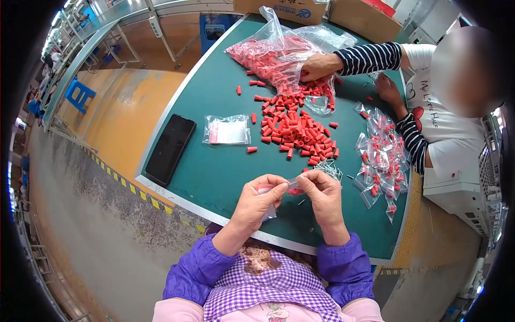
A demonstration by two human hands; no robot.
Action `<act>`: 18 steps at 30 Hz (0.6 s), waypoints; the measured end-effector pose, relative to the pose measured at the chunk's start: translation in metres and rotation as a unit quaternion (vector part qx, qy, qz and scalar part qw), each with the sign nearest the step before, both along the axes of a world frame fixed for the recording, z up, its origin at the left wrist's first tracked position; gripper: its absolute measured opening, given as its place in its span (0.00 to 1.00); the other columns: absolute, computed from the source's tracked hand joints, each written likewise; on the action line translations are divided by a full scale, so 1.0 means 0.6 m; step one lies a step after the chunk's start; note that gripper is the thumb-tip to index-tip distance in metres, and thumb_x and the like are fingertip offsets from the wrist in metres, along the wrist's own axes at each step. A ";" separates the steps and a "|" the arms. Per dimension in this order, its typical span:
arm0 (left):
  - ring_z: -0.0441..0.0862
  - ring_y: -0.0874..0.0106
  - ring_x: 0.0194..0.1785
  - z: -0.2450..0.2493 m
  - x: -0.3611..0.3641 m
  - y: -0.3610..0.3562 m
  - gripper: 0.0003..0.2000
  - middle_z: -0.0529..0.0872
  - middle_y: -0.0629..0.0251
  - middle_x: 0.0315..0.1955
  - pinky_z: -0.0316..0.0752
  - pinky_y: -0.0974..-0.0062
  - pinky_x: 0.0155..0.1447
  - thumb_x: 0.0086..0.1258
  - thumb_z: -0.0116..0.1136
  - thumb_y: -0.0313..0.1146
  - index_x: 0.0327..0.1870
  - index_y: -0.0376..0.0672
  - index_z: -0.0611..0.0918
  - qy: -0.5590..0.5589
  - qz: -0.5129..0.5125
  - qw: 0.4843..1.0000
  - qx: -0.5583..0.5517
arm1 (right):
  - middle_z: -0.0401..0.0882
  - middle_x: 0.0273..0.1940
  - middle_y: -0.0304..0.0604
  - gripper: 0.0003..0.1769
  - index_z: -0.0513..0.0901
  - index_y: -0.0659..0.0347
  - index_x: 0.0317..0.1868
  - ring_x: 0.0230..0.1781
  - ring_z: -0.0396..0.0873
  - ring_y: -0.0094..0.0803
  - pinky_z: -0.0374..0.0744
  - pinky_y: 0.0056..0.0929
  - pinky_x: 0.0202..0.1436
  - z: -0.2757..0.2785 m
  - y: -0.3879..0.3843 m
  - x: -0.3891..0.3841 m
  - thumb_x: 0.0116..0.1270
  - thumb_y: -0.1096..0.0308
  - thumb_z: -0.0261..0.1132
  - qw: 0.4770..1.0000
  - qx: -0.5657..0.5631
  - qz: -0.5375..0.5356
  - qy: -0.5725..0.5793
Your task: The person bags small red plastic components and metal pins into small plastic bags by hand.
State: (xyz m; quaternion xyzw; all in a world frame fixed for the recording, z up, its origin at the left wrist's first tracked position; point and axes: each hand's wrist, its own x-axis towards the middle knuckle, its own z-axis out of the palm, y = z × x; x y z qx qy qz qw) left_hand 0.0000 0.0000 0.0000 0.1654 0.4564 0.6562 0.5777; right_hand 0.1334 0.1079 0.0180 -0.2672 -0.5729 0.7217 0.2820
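Observation:
My left hand (255, 204) is closed around small clear zip bags (270, 213), low over the near edge of the table. Beside it, my right hand (323, 197) pinches the edge of a clear zip bag between thumb and fingers. A bit of red shows at the bag between my fingertips; whether it is inside cannot be made out. Beyond my hands lies a heap of red plastic caps (292, 129) that look like wire nuts. Silvery screws (328, 169) lie piled just past my right hand.
A large clear bag of red caps (263, 59) lies at the back, a co-worker's hand (320, 65) at it. Filled small bags (378, 161) lie at right. A phone (170, 149) and a stack of flat bags (228, 130) lie at left. Cardboard boxes (365, 20) stand behind.

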 end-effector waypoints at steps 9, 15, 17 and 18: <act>0.77 0.72 0.39 0.006 -0.014 0.003 0.14 0.78 0.60 0.38 0.77 0.76 0.43 0.73 0.53 0.36 0.52 0.36 0.75 -0.263 0.074 0.958 0.090 | 0.81 0.33 0.35 0.05 0.82 0.64 0.39 0.33 0.75 0.19 0.75 0.20 0.38 0.049 0.094 0.051 0.66 0.71 0.64 0.781 0.441 -0.415 -0.149; 0.78 0.70 0.41 0.009 -0.002 0.019 0.10 0.80 0.60 0.38 0.78 0.74 0.47 0.72 0.55 0.35 0.46 0.39 0.77 -0.272 0.099 0.953 0.091 | 0.80 0.28 0.35 0.08 0.82 0.65 0.34 0.27 0.75 0.16 0.74 0.19 0.30 0.026 0.023 0.044 0.66 0.68 0.65 0.960 0.189 -0.133 -0.158; 0.78 0.70 0.42 0.007 0.002 0.021 0.10 0.80 0.60 0.39 0.77 0.74 0.48 0.72 0.55 0.35 0.46 0.39 0.78 -0.259 0.105 0.955 0.099 | 0.80 0.25 0.35 0.09 0.81 0.67 0.33 0.22 0.75 0.16 0.73 0.17 0.24 0.025 -0.015 0.013 0.64 0.68 0.67 0.981 0.064 -0.019 -0.180; 0.78 0.70 0.42 0.006 0.003 0.022 0.10 0.81 0.61 0.39 0.77 0.73 0.50 0.71 0.55 0.35 0.45 0.39 0.78 -0.245 0.113 0.957 0.107 | 0.79 0.24 0.36 0.09 0.81 0.67 0.33 0.21 0.74 0.16 0.72 0.17 0.23 0.021 -0.027 0.002 0.64 0.68 0.67 0.982 0.052 -0.008 -0.182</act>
